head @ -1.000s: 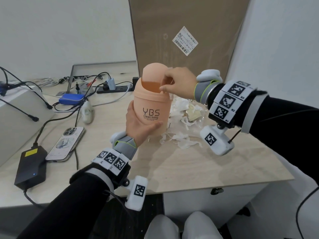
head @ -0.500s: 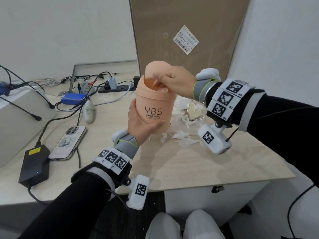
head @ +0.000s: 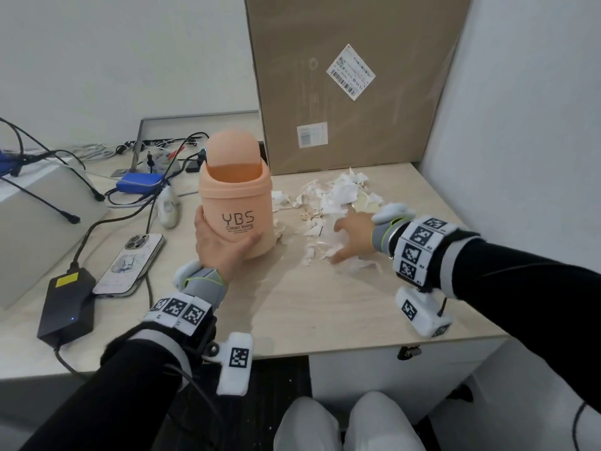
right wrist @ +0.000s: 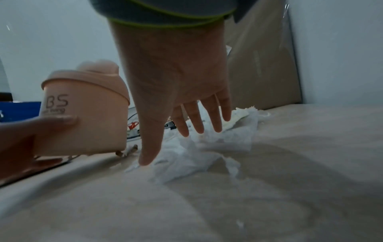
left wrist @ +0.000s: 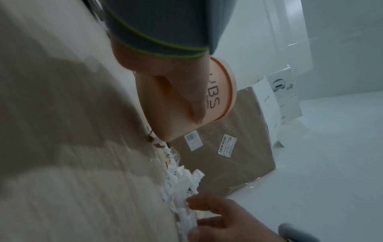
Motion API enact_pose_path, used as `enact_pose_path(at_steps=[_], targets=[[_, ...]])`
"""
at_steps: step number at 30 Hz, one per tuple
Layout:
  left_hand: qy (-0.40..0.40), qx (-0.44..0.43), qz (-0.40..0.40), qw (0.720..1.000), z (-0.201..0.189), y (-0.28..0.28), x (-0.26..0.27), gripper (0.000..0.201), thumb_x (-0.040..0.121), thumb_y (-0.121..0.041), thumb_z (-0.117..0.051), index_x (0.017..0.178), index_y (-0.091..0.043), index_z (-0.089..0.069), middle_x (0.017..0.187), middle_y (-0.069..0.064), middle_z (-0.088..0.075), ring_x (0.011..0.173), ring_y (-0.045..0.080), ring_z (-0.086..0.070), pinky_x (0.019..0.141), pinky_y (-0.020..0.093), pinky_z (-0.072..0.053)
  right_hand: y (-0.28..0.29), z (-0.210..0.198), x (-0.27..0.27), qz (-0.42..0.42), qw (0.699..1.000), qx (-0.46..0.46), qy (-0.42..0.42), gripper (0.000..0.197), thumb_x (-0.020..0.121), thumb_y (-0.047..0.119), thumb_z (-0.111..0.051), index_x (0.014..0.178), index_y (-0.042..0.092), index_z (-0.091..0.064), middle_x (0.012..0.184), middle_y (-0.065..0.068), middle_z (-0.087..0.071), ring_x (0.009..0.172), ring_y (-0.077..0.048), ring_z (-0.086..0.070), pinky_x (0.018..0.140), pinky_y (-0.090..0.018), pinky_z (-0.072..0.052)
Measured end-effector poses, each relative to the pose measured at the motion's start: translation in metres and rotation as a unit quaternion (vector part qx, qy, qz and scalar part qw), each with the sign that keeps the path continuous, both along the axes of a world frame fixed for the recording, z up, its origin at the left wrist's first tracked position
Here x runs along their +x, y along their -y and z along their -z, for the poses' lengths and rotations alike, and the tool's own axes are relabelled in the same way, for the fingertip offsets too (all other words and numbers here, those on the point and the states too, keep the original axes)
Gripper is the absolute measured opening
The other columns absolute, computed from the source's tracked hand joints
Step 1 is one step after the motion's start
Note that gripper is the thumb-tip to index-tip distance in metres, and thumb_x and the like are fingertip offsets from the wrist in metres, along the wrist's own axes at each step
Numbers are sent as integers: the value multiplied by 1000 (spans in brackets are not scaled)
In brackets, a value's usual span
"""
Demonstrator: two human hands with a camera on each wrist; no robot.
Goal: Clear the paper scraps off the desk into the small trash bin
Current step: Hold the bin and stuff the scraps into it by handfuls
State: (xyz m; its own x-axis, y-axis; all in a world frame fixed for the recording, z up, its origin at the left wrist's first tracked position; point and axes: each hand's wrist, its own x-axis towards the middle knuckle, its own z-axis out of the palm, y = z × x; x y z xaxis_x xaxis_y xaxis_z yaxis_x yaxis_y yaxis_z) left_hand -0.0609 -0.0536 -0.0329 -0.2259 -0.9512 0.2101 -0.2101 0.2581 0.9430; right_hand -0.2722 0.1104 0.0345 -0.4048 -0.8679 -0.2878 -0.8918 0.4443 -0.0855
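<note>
Curled round the peach swing-lid trash bin [head: 234, 209], the left hand [head: 218, 245] steadies it, seemingly to keep its mouth near; just beside that hold, the right hand [head: 352, 235] lies open, fingers spread on the paper scraps [head: 335, 198], probably gathering them.

The light wooden desk [head: 302, 307] carries torn paper scraps [head: 331, 196], a cardboard box [head: 351, 92], a phone [head: 130, 262], a black power adapter [head: 66, 307] and tangled cables [head: 130, 193].
</note>
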Motion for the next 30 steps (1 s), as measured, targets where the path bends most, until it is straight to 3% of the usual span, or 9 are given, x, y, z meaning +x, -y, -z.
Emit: enact_pose_path(at_steps=[5, 7, 10, 12, 15, 18, 20, 23, 30], targets=[[0, 3, 14, 1000, 6, 3, 0, 124, 44, -53, -87, 144, -41, -14, 138, -1, -51, 127, 22, -52, 107, 49, -44, 3, 7, 11, -28, 997, 46, -59, 47, 90, 37, -56, 127, 8, -51, 126, -10, -58, 109, -29, -59, 88, -33, -48], [-6, 9, 20, 1000, 7, 3, -1, 125, 45, -51, -87, 145, -40, -12, 139, -1, -49, 128, 21, -51, 108, 48, -43, 4, 4, 14, -36, 995, 52, -76, 38, 95, 31, -50, 123, 5, -54, 121, -11, -60, 104, -29, -60, 79, -31, -45], [-19, 14, 21, 999, 9, 3, -1, 128, 46, -50, -86, 148, -37, -11, 142, 0, -46, 129, 20, -49, 111, 46, -41, 9, 7, 9, -28, 995, 29, -92, 17, 94, 20, -47, 94, 6, -58, 79, -8, -56, 60, -19, -47, 54, -24, -33], [-30, 18, 20, 999, 9, 1, 0, 129, 46, -47, -85, 150, -33, -10, 142, 1, -45, 129, 19, -48, 112, 45, -40, 12, 6, 4, -1, 994, 6, -107, 18, 93, 10, -43, 82, 6, -56, 76, -6, -52, 51, -16, -37, 45, -22, -22], [-43, 20, 10, 999, 6, 0, 1, 128, 48, -44, -84, 151, -31, -11, 142, 2, -44, 129, 19, -48, 112, 44, -40, 10, -10, -6, 13, 989, -92, -116, 20, 91, 14, -43, 85, 7, -61, 88, -8, -64, 66, -25, -52, 47, -21, -23], [-51, 18, -5, 999, 2, 2, 1, 127, 47, -45, -85, 150, -34, -11, 142, 2, -44, 128, 20, -49, 111, 45, -41, 6, -35, -18, 23, 968, -209, -137, 23, 89, 31, -52, 91, 17, -70, 96, -6, -69, 94, -30, -59, 61, -26, -38], [-46, 17, -11, 999, 1, 2, 2, 127, 47, -46, -85, 150, -36, -11, 142, 2, -43, 128, 21, -48, 111, 46, -41, 4, -50, -23, 38, 949, -275, -145, 23, 84, 40, -60, 91, 23, -73, 106, -1, -68, 105, -29, -55, 78, -33, -41], [-40, 23, -15, 999, 4, -1, 3, 127, 45, -46, -85, 149, -36, -12, 143, 3, -42, 130, 22, -47, 112, 47, -40, 2, -69, -29, 74, 929, -346, -108, 25, 77, 44, -69, 92, 25, -74, 123, 3, -57, 120, -26, -42, 93, -36, -33], [15, 8, -17, 1000, 7, -8, 4, 124, 58, -31, -91, 152, -24, -11, 147, 5, -39, 134, 25, -43, 115, 45, -36, -3, -104, -38, 87, 905, -406, -90, 26, 77, 47, -68, 93, 29, -74, 136, 6, -47, 130, -23, -30, 103, -38, -23]])
